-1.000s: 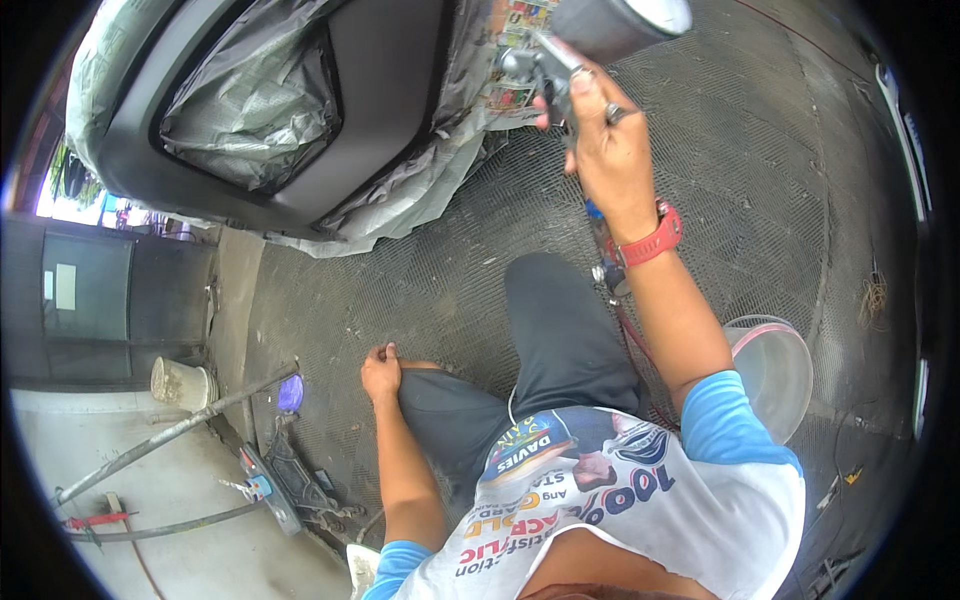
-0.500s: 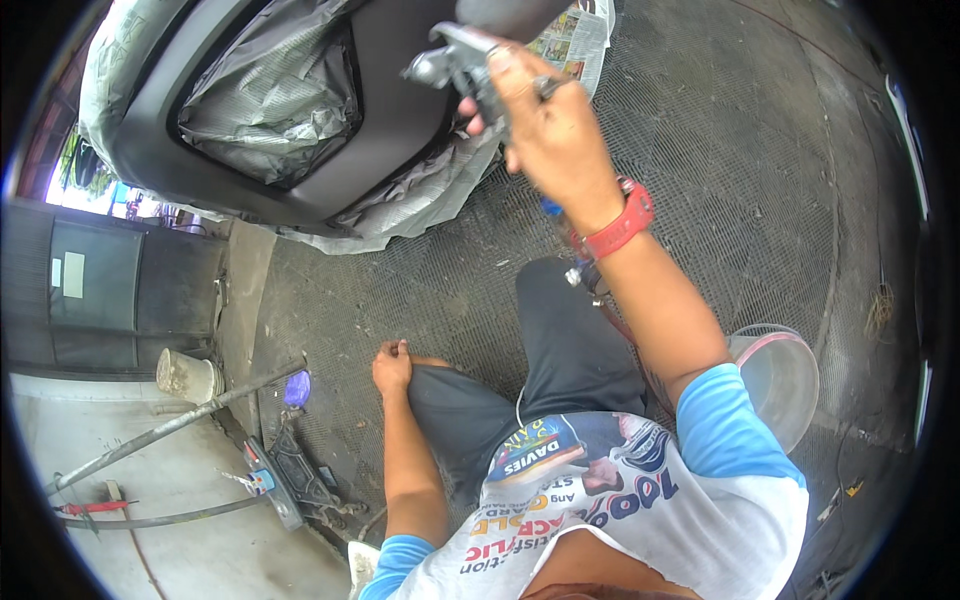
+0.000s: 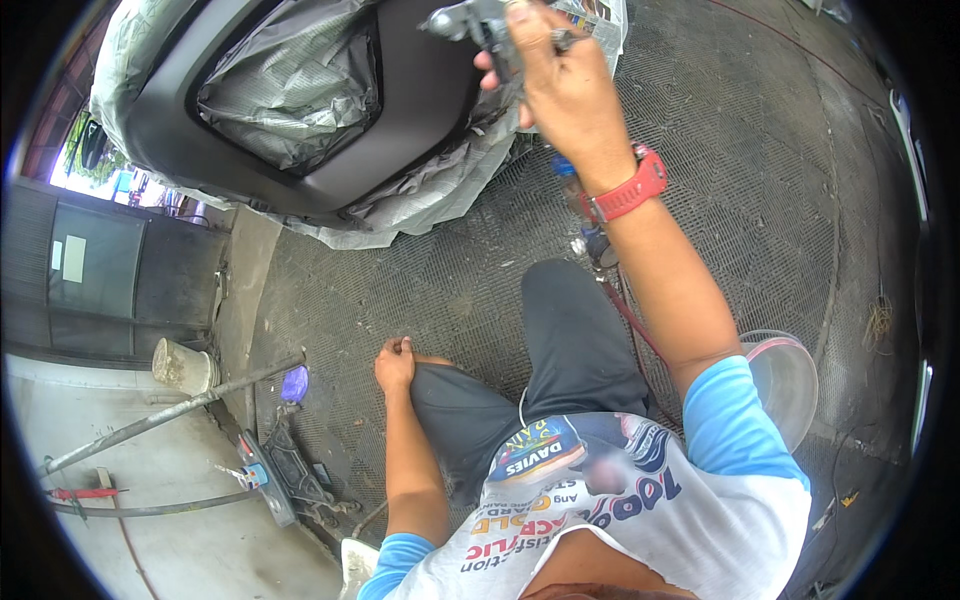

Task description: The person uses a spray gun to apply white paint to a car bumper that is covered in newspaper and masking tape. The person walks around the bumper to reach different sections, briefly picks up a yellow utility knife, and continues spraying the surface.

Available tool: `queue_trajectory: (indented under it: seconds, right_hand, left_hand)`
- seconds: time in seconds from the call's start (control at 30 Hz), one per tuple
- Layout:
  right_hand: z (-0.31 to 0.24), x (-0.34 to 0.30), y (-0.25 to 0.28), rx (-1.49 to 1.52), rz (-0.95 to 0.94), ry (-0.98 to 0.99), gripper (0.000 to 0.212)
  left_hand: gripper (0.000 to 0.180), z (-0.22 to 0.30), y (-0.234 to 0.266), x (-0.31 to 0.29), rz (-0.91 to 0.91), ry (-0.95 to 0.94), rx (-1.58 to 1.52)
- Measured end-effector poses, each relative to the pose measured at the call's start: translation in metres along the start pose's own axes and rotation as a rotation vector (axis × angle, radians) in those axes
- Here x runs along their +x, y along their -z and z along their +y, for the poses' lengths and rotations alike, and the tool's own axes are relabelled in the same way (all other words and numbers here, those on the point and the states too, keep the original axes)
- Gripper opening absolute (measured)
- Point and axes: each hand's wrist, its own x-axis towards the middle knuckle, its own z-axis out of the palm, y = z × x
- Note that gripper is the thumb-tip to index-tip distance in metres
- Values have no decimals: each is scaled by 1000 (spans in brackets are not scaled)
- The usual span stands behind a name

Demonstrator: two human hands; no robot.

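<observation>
My right hand (image 3: 568, 95) is raised at the top middle, fingers wrapped round a metal spray gun (image 3: 490, 25). The gun's nozzle points left, toward a matte dark vehicle body panel (image 3: 345, 180), apart from it in the picture. Grey masking sheet (image 3: 290, 110) fills the panel's rounded opening and hangs along its lower edge. My left hand (image 3: 394, 365) rests on my left knee, fingers curled in, with nothing visible in it. The top of the gun runs out of the picture.
A red hose (image 3: 632, 318) with fittings hangs below my right wrist. Beside my right elbow stands a clear bucket (image 3: 785, 385). At left are a dirty white pail (image 3: 186, 367), a long metal pole (image 3: 170, 415), a purple item (image 3: 295, 384) and a dark metal stand (image 3: 300, 470). Ribbed matting covers the floor.
My right hand and the spray gun have moved upward and slightly right in the picture. The view has shifted a little. My left hand stays on the knee.
</observation>
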Motion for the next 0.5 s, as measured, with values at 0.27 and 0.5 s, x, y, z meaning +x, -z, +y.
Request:
queue_trajectory:
  seconds: [0.27,0.5]
  right_hand:
    - [-1,-38,4,-113,9,-211,43]
    - [12,-85,-34,-70,-143,-383,41]
  left_hand:
    - [40,-8,4,-8,9,-2,-28]
    - [40,-12,4,-5,16,-4,-69]
